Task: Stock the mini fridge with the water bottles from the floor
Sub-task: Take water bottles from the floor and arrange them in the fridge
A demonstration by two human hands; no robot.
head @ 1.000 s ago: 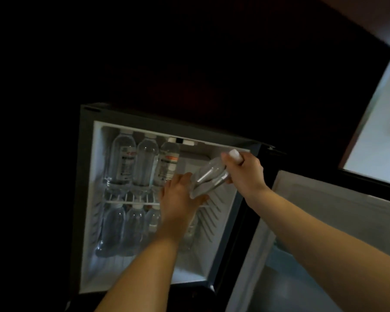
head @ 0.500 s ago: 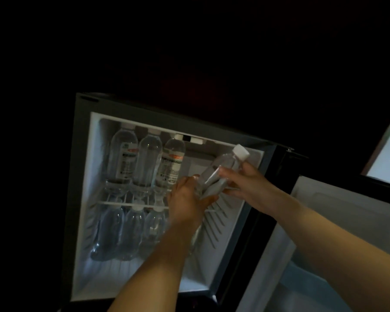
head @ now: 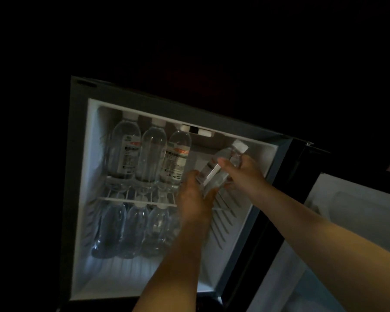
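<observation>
We have the water bottle (head: 214, 174) in both hands, inside the open mini fridge (head: 81, 176), up in the vacant right-hand part of the top compartment. Our right hand (head: 243, 174) wraps its fingers round the upper body of the bottle, just under the white cap (head: 240, 146). Our left hand (head: 196, 199) cups the base from below, back of the hand toward us. A second ago the bottle lay far more slanted across the fridge mouth, with our right hand bunched at the cap end. Now it is swung nearer upright, cap pointing up and to the right, clear of the fingers, and it sits deeper in. It is tilted yet, and its base seems to hang just above the wire shelf (head: 131, 199) (the left hand hides the contact, so we cannot say for sure). To its left three bottles (head: 152, 154) stand upright on that shelf, with a lower row (head: 133, 233) beneath, and the door (head: 347, 221) hangs open at right. We judge the placing step almost done: the bottle wants straightening and setting down beside the third bottle, then both hands can let go. The floor, and any bottles left there, are out of view.
</observation>
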